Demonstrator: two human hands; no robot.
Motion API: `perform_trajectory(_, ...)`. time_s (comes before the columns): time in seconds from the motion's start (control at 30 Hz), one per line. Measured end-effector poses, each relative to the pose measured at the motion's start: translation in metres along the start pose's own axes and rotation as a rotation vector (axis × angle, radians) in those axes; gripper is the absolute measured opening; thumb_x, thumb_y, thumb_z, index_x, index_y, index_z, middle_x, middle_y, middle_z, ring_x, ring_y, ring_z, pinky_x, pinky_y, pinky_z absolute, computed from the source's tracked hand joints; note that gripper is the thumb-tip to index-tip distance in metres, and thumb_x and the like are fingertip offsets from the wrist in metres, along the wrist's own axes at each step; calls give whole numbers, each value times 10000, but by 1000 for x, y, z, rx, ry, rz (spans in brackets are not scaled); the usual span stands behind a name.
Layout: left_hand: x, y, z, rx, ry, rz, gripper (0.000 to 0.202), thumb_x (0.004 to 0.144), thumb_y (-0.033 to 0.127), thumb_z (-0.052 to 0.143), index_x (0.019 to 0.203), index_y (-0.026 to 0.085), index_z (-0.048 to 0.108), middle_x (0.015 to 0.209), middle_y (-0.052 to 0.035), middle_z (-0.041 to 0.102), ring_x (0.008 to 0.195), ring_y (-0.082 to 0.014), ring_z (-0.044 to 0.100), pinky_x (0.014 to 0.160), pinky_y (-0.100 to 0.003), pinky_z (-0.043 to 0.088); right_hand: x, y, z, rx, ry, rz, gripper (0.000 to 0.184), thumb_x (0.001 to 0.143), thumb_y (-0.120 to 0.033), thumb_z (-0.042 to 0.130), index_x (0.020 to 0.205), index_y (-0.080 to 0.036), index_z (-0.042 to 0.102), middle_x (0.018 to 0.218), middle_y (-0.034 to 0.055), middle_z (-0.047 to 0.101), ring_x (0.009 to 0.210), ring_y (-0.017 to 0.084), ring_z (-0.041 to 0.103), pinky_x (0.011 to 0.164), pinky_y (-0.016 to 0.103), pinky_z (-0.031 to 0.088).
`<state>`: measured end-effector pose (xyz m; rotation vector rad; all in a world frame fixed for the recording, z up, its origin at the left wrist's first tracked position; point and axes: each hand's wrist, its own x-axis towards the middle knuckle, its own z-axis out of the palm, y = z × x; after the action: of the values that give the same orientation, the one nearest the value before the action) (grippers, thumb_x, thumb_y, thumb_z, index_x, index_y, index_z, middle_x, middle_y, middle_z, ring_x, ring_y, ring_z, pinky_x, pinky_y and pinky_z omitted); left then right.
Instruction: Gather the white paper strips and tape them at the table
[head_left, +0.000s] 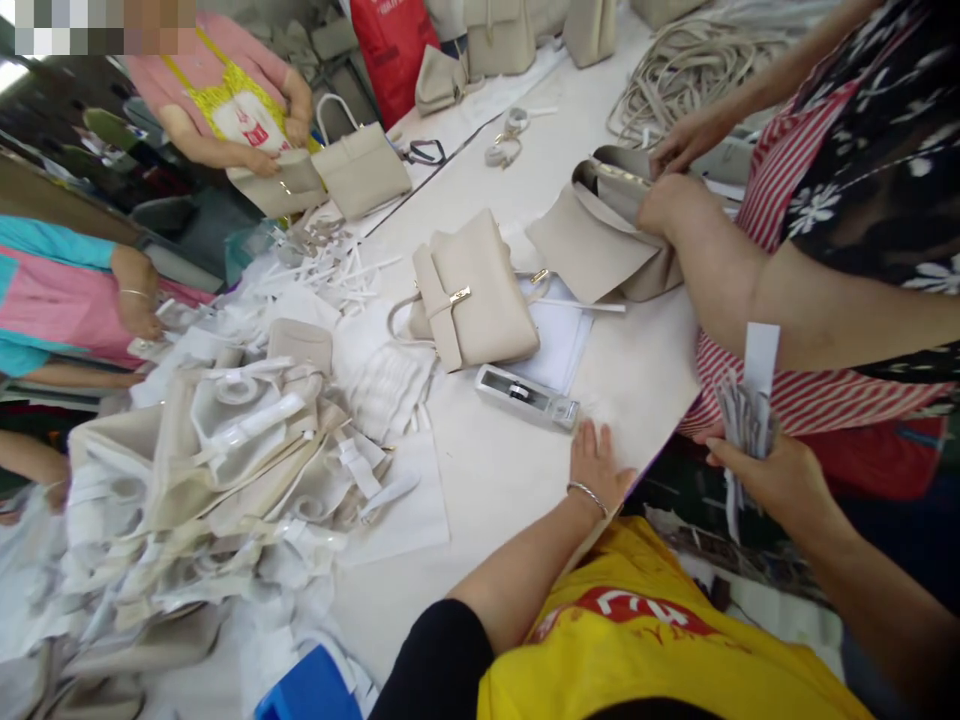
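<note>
My left hand [600, 470], with a bracelet at its wrist, lies flat on the table with its fingers stretched out. Its fingertips are close to a long grey metal tool [525, 398] that looks like a hand plane. Off to the right, past the table edge, my right hand [780, 478] is closed around a bundle of thin whitish strips [742, 415], one broad strip standing up out of it. A beige handbag [480, 300] with a gold clasp lies on the table beyond the tool, partly over white sheets [555, 340].
On the left is a heap of beige bag pieces and white strips [225, 450]. A co-worker's hands [667, 180] hold an open beige bag [607, 230] at the right. Other workers stand across the table. Coiled beige straps [682, 75] lie at the back; a blue object [307, 690] is in front.
</note>
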<state>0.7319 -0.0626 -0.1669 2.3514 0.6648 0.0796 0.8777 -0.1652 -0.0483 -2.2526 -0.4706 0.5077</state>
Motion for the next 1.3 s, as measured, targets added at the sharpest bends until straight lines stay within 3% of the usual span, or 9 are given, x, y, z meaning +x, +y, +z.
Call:
perform_trajectory(0.07,5,4,9,62,-75,21,832,738,431,568,1363,6,220,1427,-245,195,1337,-355,120,1084,-508,125,-6,3,-2,12,-22,-18,265,633,-385,533,763,-166,608,691,43,639,627,192,609,644,295,453)
perform_trajectory(0.2,-15,38,43,-22,-443,605,669,715,460,602,1279,146,425,1388,-140,351,1297,-272,292,1085,-378,223,-14,19,-1,16,-14,-14,236,655,-364,546,777,-169,599,687,40,638,642,192,610,647,295,442)
perform_trajectory(0.27,-37,40,45,-72,-416,667,599,758,470,547,1268,173,442,1401,-116,338,1304,-251,285,1083,-362,236,-18,29,-1,35,-11,5,236,658,-362,545,790,-174,600,712,40,643,649,188,609,646,292,438)
perform_trajectory(0.5,-112,-34,-2,145,26,-233,712,799,364,480,1367,28,212,1449,-232,116,1351,-333,25,1078,-543,122,-37,50,0,-14,-60,91,259,665,-389,539,814,-191,615,646,23,630,669,188,596,642,284,415)
perform_trajectory(0.67,-107,0,41,-258,-701,325,444,771,245,527,1211,192,503,1353,-69,425,1288,-217,326,1079,-351,270,-47,42,11,-26,-127,100,282,645,-423,538,779,-183,596,583,21,607,610,189,578,591,277,405)
perform_trajectory(0.73,-97,15,53,-354,-745,354,341,735,219,572,1073,189,606,1256,-53,530,1224,-195,423,1039,-278,331,-47,37,20,-82,-181,86,282,664,-409,533,815,-179,593,591,23,611,590,187,576,575,271,404)
perform_trajectory(0.97,-107,-32,-1,-743,84,-570,303,770,343,511,975,138,601,897,-92,659,841,-208,618,816,-378,502,-53,-1,106,-306,-522,-208,262,738,-229,486,976,-146,556,870,83,651,814,205,607,712,259,426)
perform_trajectory(1.17,-99,-76,-52,-822,468,-734,448,894,430,222,1123,134,467,1108,-144,571,977,-164,593,790,-288,507,-58,-53,202,-444,-584,-257,290,737,-236,520,1003,-125,539,894,133,640,840,251,612,699,316,444)
perform_trajectory(1.3,-69,-87,-69,-790,561,-762,379,895,374,268,1119,154,481,1102,-106,589,1035,-155,562,844,-286,477,-57,-76,223,-451,-554,-325,459,733,-347,569,1119,-110,493,1082,183,567,966,284,565,778,364,444)
